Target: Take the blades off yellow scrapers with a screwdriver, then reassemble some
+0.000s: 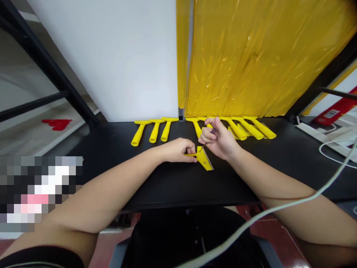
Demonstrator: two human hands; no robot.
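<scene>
My left hand point(180, 150) is closed round the handle of a yellow scraper point(204, 159), whose wide head points right with a metal blade along its edge. In my right hand point(220, 139) is a thin screwdriver point(213, 131), mostly hidden by the fingers. Its shaft slants down to the scraper's head, at or near a screw spot. Behind the hands, more yellow scrapers lie in a row: three to the left, such as this scraper point(154, 131), and several to the right, such as this scraper point(252, 129).
A black table point(156, 186) holds everything. At its back stand a white panel point(119, 59) and yellow plastic wrapping point(251, 63). A white cable point(279, 208) crosses the right foreground. A red package point(334, 109) lies at the far right, and black frame bars point(50, 59) rise at the left.
</scene>
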